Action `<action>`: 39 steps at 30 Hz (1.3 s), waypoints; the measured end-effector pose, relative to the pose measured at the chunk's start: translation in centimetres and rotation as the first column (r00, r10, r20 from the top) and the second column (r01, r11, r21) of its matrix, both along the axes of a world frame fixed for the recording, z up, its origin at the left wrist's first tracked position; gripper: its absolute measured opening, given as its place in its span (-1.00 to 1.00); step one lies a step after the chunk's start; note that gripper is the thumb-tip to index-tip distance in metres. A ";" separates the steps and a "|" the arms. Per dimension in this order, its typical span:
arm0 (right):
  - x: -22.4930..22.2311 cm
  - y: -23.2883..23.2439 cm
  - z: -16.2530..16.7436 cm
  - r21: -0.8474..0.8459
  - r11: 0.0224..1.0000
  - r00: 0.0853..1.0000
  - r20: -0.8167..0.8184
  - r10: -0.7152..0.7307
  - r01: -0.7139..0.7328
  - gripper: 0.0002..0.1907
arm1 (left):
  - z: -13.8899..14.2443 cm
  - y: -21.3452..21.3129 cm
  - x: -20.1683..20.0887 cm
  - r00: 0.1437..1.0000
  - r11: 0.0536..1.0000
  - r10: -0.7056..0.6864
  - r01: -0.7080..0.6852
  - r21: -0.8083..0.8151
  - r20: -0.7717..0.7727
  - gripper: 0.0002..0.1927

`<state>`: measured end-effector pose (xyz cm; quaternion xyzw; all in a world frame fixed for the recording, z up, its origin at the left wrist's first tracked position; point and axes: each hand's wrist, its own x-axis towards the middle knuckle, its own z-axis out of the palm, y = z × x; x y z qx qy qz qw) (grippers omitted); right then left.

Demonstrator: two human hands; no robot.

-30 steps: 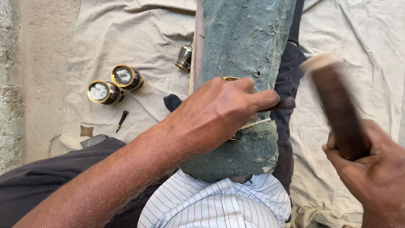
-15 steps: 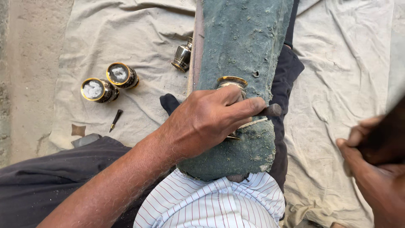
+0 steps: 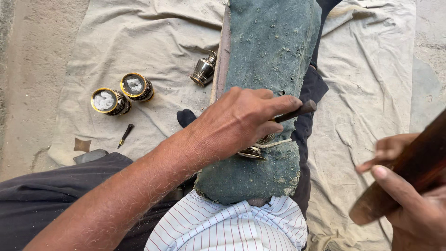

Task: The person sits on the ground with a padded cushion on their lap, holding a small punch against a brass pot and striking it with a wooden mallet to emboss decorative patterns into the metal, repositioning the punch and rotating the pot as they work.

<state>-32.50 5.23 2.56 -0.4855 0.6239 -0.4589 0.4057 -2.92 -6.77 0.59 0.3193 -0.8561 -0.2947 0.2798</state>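
My left hand (image 3: 241, 122) rests on a long green cloth-covered block (image 3: 269, 56) and grips a thin dark metal punch (image 3: 297, 110), its tip pointing right. Under the hand a brass piece (image 3: 253, 151) is bound to the block with a cord. My right hand (image 3: 409, 200) is at the lower right edge, closed around a brown wooden mallet (image 3: 404, 174) held raised off to the right of the block.
A pale cloth (image 3: 153, 42) covers the ground. On it at the left lie two brass pots with white filling (image 3: 121, 94), a small metal vase (image 3: 203, 69) beside the block, and a small dark tool (image 3: 125, 135). Bare ground (image 3: 28, 69) lies further left.
The wooden mallet has swung away from the punch, out to the right and low. My left hand stays on the block with the punch.
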 end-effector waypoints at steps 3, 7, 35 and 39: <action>-0.4 -1.2 0.4 0.088 0.989 0.992 -0.034 0.124 -0.121 -0.30 | 0.5 -0.3 0.0 0.998 0.998 -0.049 0.047 0.049 0.042 -0.48; -0.9 -3.2 0.6 0.495 0.868 0.652 -0.642 0.403 -0.049 -0.51 | 0.6 -0.2 0.2 0.997 0.997 -0.071 0.070 0.025 0.018 -0.52; -6.0 -0.5 0.5 0.528 0.848 0.649 -0.662 0.374 0.050 -0.64 | -3.3 1.7 2.8 0.969 0.995 0.103 -0.098 0.033 -0.226 -0.51; -4.5 -1.7 0.9 0.361 0.932 0.653 -0.698 0.294 -0.033 -0.66 | -2.8 0.3 2.8 0.980 1.000 0.017 -0.014 0.019 -0.198 -0.45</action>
